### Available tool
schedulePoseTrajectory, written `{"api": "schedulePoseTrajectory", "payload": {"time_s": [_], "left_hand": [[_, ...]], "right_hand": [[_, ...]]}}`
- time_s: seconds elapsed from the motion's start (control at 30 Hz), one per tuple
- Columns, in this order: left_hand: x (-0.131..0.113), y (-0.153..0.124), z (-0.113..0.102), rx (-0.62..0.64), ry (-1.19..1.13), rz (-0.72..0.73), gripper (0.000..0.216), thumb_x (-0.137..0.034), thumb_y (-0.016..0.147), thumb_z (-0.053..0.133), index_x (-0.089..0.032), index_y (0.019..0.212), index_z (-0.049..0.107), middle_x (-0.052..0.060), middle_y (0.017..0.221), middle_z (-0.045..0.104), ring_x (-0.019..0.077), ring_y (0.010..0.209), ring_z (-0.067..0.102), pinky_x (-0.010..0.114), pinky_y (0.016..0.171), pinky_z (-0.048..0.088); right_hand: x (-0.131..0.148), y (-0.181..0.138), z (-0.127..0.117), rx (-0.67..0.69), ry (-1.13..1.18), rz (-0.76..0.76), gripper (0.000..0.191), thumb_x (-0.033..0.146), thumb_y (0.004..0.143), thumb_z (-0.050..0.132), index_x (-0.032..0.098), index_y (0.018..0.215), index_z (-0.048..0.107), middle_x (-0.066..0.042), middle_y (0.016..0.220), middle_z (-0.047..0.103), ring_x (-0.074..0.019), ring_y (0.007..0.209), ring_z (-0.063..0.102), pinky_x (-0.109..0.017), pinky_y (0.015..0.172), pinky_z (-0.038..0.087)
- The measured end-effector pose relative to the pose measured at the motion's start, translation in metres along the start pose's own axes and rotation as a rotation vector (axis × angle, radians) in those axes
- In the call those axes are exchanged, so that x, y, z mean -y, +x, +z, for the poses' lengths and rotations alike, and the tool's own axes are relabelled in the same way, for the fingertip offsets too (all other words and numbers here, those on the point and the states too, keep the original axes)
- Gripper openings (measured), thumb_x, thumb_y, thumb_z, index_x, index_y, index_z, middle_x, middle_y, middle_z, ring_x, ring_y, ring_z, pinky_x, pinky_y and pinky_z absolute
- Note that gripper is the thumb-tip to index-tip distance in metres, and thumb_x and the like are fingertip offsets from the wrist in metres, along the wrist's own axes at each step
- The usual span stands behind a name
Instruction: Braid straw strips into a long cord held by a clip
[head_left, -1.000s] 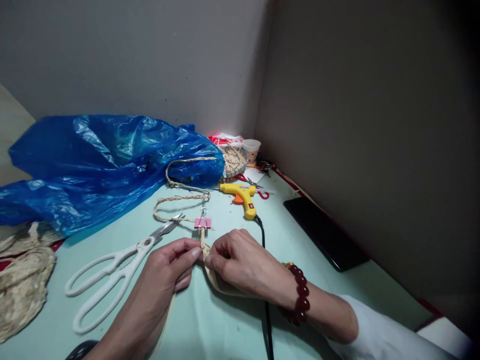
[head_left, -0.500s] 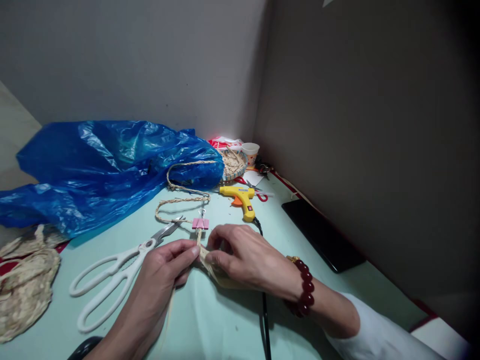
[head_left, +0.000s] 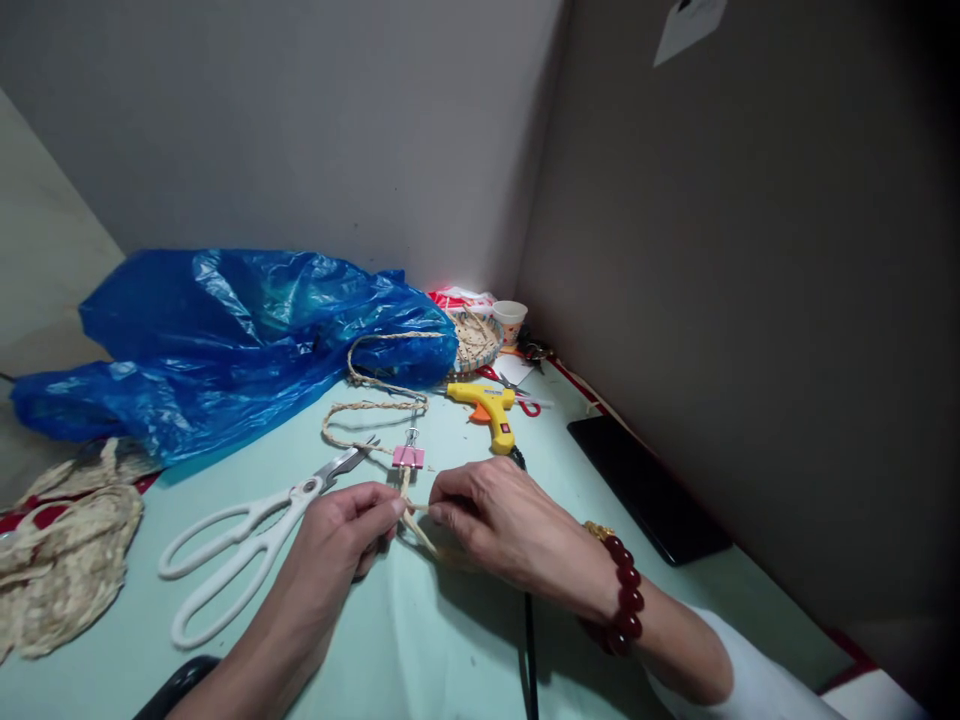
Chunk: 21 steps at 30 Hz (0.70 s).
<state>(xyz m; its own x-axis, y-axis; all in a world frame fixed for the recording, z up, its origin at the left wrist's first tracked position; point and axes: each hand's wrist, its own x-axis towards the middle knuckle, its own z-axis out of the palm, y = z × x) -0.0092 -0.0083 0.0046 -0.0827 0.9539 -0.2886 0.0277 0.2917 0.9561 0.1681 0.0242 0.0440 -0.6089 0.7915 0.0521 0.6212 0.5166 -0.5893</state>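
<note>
A pale straw braid [head_left: 406, 483] runs toward me from under a pink binder clip [head_left: 409, 457]. Just below the clip, my left hand [head_left: 349, 525] pinches the braid between thumb and forefinger. To the right, the closed fingers of my right hand [head_left: 499, 515] grip a loose straw strand [head_left: 420, 508], pulled out sideways from the braid. Another strand slants down under my right palm, where its end is hidden. Beyond the clip, a finished length of thin braided cord [head_left: 367, 407] curls back toward the blue bag.
White-handled scissors [head_left: 277, 525] lie left of my left hand. Ahead are a yellow glue gun [head_left: 491, 405], a blue plastic bag [head_left: 247, 330], a basket of straw [head_left: 476, 340] and a paper cup [head_left: 510, 318]. A black phone-like slab [head_left: 649, 490] lies right; woven straw pieces [head_left: 71, 570] sit left.
My right hand has moved slightly away from my left, drawing a strand out to the right. My left hand keeps its pinch. The whole view has shifted a little.
</note>
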Motion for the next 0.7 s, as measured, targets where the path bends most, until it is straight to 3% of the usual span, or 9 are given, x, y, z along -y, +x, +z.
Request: {"api": "schedulePoseTrajectory", "payload": {"time_s": [0.17, 0.27, 0.37, 0.5, 0.6, 0.7], "left_hand": [[0.000, -0.001, 0.001, 0.012, 0.032, 0.007, 0.022, -0.034, 0.073, 0.066, -0.016, 0.063, 0.060, -0.007, 0.052, 0.044, 0.0057, 0.044, 0.025, 0.022, 0.043, 0.013], [0.001, -0.002, 0.002, 0.010, 0.030, 0.015, 0.023, -0.035, 0.074, 0.067, -0.016, 0.062, 0.060, -0.008, 0.048, 0.038, 0.0060, 0.044, 0.024, 0.021, 0.044, 0.014], [0.001, -0.005, 0.002, 0.006, -0.028, -0.045, 0.022, -0.037, 0.073, 0.069, -0.016, 0.070, 0.064, -0.010, 0.047, 0.033, 0.0055, 0.044, 0.020, 0.021, 0.044, 0.010], [-0.001, -0.005, 0.001, 0.060, -0.149, -0.110, 0.024, -0.039, 0.073, 0.071, -0.015, 0.075, 0.066, -0.005, 0.058, 0.049, 0.0037, 0.045, 0.024, 0.020, 0.046, 0.011], [0.001, -0.003, 0.000, 0.066, -0.167, -0.089, 0.028, -0.039, 0.067, 0.076, -0.014, 0.077, 0.067, -0.006, 0.057, 0.050, 0.0027, 0.044, 0.026, 0.018, 0.044, 0.011], [0.004, -0.002, -0.003, 0.042, -0.147, -0.067, 0.029, -0.035, 0.062, 0.079, -0.014, 0.080, 0.069, -0.008, 0.052, 0.047, 0.0023, 0.041, 0.023, 0.018, 0.043, 0.010]], "right_hand": [[0.002, -0.001, -0.003, 0.053, 0.096, -0.023, 0.026, 0.020, 0.087, 0.048, 0.016, 0.062, 0.051, 0.005, 0.052, 0.040, -0.0081, 0.051, 0.031, -0.023, 0.054, 0.024], [0.008, -0.006, 0.009, 0.020, 0.090, -0.111, 0.021, 0.019, 0.089, 0.045, 0.017, 0.070, 0.056, 0.004, 0.059, 0.051, -0.0082, 0.053, 0.038, -0.023, 0.055, 0.027], [0.012, -0.011, 0.032, -0.068, -0.129, -0.266, 0.012, 0.015, 0.082, 0.047, 0.015, 0.080, 0.059, -0.002, 0.072, 0.061, -0.0127, 0.060, 0.046, -0.027, 0.058, 0.030], [0.009, -0.011, 0.057, -0.090, -0.402, -0.423, 0.014, 0.013, 0.074, 0.050, 0.011, 0.083, 0.061, -0.008, 0.077, 0.064, -0.0191, 0.065, 0.050, -0.033, 0.059, 0.032], [0.007, -0.009, 0.056, -0.100, -0.400, -0.420, 0.012, 0.012, 0.078, 0.049, 0.012, 0.083, 0.060, -0.007, 0.077, 0.064, -0.0187, 0.064, 0.050, -0.033, 0.059, 0.032], [0.007, -0.006, 0.042, -0.175, -0.195, -0.282, 0.016, 0.020, 0.088, 0.048, 0.016, 0.081, 0.062, -0.004, 0.074, 0.065, -0.0167, 0.066, 0.052, -0.031, 0.064, 0.035]]}}
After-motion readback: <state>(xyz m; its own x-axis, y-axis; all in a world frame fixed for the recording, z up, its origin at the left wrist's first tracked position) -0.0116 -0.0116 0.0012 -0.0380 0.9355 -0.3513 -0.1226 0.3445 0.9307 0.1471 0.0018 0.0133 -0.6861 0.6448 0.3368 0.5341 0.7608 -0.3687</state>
